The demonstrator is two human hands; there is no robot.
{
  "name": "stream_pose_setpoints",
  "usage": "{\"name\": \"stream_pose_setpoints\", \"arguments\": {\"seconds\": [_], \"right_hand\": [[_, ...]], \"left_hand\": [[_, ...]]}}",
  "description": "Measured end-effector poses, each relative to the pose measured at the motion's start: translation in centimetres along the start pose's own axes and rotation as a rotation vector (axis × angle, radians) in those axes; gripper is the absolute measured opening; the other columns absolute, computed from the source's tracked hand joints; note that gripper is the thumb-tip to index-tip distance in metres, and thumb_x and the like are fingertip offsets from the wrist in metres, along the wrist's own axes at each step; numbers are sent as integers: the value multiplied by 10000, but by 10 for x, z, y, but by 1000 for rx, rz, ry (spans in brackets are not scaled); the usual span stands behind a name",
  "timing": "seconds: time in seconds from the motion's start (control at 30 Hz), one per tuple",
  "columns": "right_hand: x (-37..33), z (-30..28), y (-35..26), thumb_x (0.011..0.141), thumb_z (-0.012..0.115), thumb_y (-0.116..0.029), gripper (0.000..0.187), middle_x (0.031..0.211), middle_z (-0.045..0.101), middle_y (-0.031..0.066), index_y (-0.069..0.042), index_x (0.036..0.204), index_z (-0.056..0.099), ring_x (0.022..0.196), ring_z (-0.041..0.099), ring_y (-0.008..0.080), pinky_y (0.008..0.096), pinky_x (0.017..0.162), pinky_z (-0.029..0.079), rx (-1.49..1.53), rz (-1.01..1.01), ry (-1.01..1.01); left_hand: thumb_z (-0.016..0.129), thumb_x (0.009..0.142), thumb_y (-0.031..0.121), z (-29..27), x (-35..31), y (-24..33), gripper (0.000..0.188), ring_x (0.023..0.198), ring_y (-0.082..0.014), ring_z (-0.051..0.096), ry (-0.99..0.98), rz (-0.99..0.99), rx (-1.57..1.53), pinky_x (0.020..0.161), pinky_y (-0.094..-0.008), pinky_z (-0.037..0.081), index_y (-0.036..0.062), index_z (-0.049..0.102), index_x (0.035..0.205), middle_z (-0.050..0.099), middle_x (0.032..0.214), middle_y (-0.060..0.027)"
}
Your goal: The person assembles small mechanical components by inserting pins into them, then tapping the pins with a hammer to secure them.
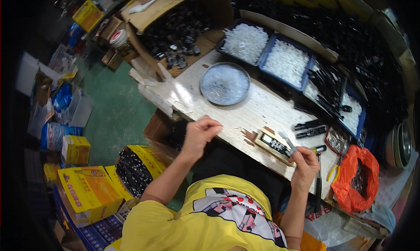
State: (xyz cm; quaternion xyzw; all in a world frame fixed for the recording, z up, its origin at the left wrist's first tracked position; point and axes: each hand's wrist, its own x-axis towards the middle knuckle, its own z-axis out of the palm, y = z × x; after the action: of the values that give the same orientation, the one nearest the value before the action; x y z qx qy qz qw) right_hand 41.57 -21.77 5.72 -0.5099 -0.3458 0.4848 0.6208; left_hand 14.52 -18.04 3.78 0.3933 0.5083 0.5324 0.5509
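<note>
My left hand is raised at the near edge of the table, left of its middle. Thumb and fingertips are pinched together; whatever they may hold is too small to make out. My right hand is closed at the right part of the front edge, its fingertips on a thin grey strip-like piece. Just left of those fingertips lies a pale block with a black part set in it. Beyond my left hand stands a round metal dish with small, clear-looking pieces in it.
Blue trays with white pieces line the back, and black parts lie over some. At right are a red plastic bag, yellow-handled pliers and stacked bowls. Yellow cartons stand at lower left.
</note>
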Motion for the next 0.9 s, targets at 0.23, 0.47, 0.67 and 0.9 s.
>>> {"name": "stream_pose_setpoints", "arguments": {"seconds": [0.23,0.47,0.67,0.9], "right_hand": [[1,-16,4,766,634,-30,137,790,575,59,33,877,582,639,513,106,203,602,405,-15,-11,-23],[4,-17,6,763,646,-44,149,797,574,55,25,881,585,654,505,105,203,626,398,-79,-27,-20],[8,-9,7,761,647,-45,142,787,568,52,22,872,588,652,500,104,206,627,394,-103,-36,-8],[7,-17,15,726,598,34,132,754,587,60,39,857,600,610,531,93,193,578,419,-122,-66,42]], "left_hand": [[644,749,136,-195,24,32,145,659,-137,541,9,-57,-276,569,-283,436,41,651,858,581,846,-54],[652,652,128,-261,33,-76,156,999,-292,445,795,-285,1567,845,-529,315,86,685,799,531,1016,-86],[634,620,95,-252,64,-118,219,1107,-286,376,773,-158,1221,898,-523,269,201,700,800,488,1145,-22],[664,633,129,-292,79,-166,360,1109,-281,408,226,-84,677,885,-513,334,208,663,984,454,1184,-81]]}}
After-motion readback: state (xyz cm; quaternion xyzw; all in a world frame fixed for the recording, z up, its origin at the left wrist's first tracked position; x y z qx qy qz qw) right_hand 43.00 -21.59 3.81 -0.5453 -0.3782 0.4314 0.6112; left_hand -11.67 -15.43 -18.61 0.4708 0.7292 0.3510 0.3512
